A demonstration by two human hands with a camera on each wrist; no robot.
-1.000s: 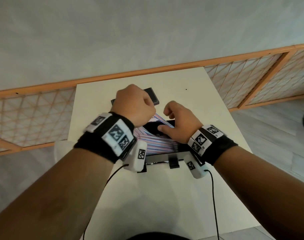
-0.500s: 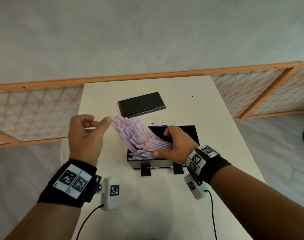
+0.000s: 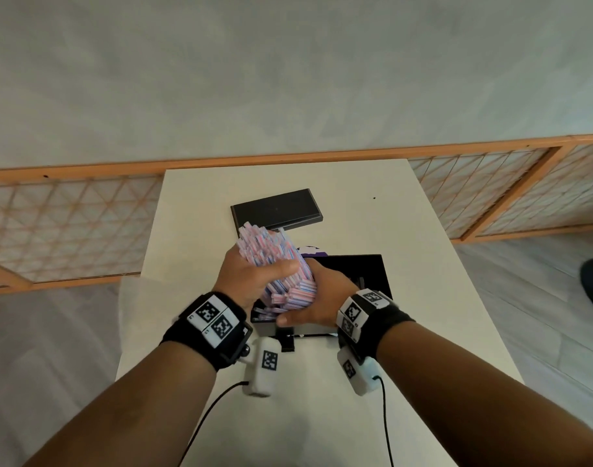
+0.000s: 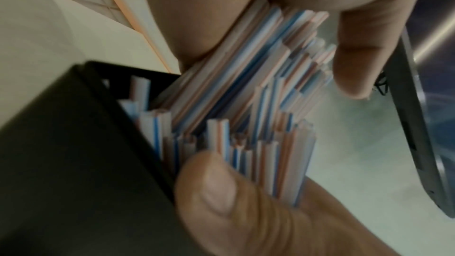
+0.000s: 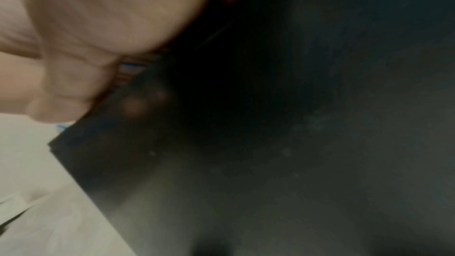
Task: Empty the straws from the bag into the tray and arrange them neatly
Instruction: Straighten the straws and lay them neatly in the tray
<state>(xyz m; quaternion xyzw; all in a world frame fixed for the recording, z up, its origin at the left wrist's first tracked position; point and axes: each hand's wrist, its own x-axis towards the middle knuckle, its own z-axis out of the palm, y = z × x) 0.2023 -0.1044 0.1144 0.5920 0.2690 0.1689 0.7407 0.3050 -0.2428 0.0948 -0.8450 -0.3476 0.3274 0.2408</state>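
Observation:
A thick bundle of pink, blue and white striped straws [image 3: 274, 252] stands tilted up out of the left end of the black tray [image 3: 372, 264]. My left hand [image 3: 253, 276] grips the bundle from the left, thumb across its front. My right hand [image 3: 323, 299] holds it from the right, thumb under the lower ends. In the left wrist view the straws [image 4: 246, 94] fan between palm and a thumb, with a few loose ones against the tray wall [image 4: 61, 143]. The right wrist view shows palm [image 5: 98, 26], a sliver of straws [image 5: 133, 69] and the dark tray [image 5: 246, 153].
A flat black lid-like box [image 3: 276, 208] lies on the white table [image 3: 322, 409] just beyond the bundle. A purple and white scrap [image 3: 311, 251] peeks out behind the tray. Two black clips sit on the tray's near wall. A wooden lattice screen runs behind the table.
My left hand, off to the left and empty half a second ago, has come back and closed round the straws. The bundle now stands steeper and tighter between both hands.

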